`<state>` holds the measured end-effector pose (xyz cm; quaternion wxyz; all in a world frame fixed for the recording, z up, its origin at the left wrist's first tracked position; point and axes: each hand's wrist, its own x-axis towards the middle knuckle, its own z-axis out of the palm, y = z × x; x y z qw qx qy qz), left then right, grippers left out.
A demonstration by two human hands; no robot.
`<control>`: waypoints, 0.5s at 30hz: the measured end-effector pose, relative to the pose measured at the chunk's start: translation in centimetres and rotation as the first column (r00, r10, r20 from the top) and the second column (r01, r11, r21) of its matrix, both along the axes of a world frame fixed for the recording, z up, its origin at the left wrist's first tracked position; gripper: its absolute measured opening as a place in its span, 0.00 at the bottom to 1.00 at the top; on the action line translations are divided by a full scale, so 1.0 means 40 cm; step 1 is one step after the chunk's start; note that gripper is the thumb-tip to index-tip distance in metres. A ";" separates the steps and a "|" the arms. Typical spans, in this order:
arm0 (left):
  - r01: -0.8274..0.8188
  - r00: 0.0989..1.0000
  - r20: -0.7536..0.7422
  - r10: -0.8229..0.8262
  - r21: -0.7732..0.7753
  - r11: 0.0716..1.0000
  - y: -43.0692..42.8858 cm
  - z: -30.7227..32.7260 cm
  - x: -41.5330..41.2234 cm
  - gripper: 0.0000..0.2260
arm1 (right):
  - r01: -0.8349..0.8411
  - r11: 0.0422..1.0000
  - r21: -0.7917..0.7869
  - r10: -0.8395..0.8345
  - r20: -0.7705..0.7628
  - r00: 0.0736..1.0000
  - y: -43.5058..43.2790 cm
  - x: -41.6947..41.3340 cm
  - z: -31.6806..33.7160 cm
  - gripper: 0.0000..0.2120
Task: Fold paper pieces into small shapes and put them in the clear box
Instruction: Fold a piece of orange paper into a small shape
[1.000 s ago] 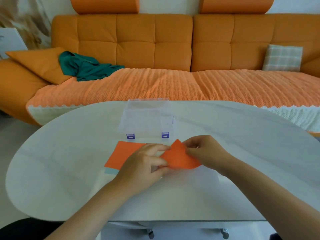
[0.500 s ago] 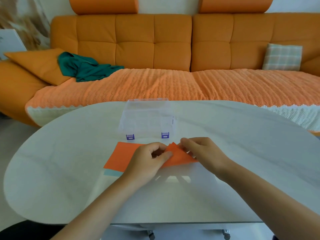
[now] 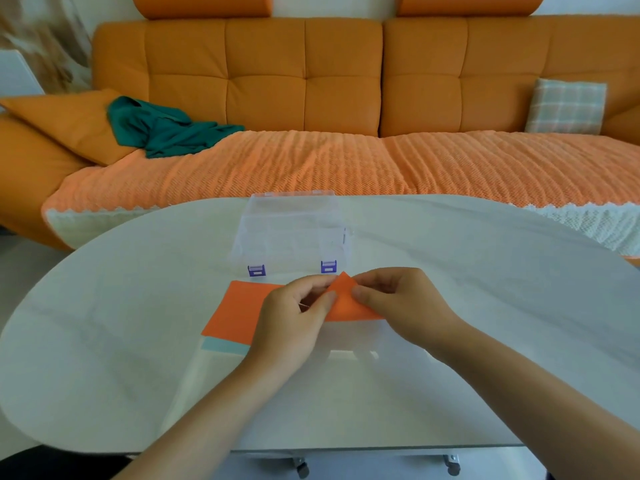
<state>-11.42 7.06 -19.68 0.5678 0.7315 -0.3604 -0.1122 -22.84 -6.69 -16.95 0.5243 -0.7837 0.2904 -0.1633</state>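
A partly folded orange paper [image 3: 344,301] is pinched between both hands just above the white table [image 3: 485,289]; its pointed corner sticks up. My left hand [image 3: 294,320] grips its left side with thumb and fingers. My right hand [image 3: 401,306] grips its right side. The clear box [image 3: 291,233] with two purple latches stands just behind the hands, lid shut as far as I can tell. A flat stack of paper lies to the left: an orange sheet [image 3: 239,311] on top, a light blue sheet [image 3: 223,347] peeking out below it.
An orange sofa [image 3: 311,98] with a ribbed orange throw runs behind the table. On it lie a green cloth [image 3: 162,128], an orange cushion [image 3: 65,123] and a plaid cushion [image 3: 566,105]. The table's near edge is close to my body.
The folded orange paper has been creased smaller and turned, its point now standing between the two thumbs. Both hands have closed in towards each other.
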 end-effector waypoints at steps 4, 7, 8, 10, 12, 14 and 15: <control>-0.004 0.999 0.048 0.004 0.004 1.000 0.000 -0.002 -0.003 0.13 | 0.011 1.000 -0.008 -0.011 0.013 1.000 0.004 0.008 -0.006 0.06; -0.013 0.995 0.100 0.012 0.012 1.000 0.000 -0.006 -0.004 0.13 | 0.012 0.999 -0.038 -0.012 0.008 1.000 0.007 0.013 -0.010 0.07; -0.024 0.995 0.097 0.023 0.005 1.000 -0.001 -0.007 -0.002 0.13 | 0.008 0.998 -0.058 -0.008 0.000 1.000 0.009 0.016 -0.012 0.07; -0.043 0.996 0.076 0.045 -0.017 0.999 -0.004 -0.008 0.002 0.12 | -0.001 0.993 -0.115 -0.001 -0.016 1.000 0.013 0.019 -0.016 0.11; -0.046 0.997 0.067 0.047 -0.030 0.999 -0.007 -0.008 0.005 0.12 | -0.018 0.981 -0.192 0.014 -0.025 1.000 0.021 0.021 -0.015 0.14; -0.032 0.996 0.076 0.034 -0.033 0.999 -0.007 -0.008 0.003 0.12 | -0.048 0.960 -0.274 0.043 -0.026 0.999 0.035 0.023 -0.014 0.14; -0.023 0.996 0.085 0.026 -0.030 0.999 -0.007 -0.008 0.000 0.12 | -0.063 0.949 -0.307 0.056 -0.031 0.998 0.042 0.025 -0.015 0.14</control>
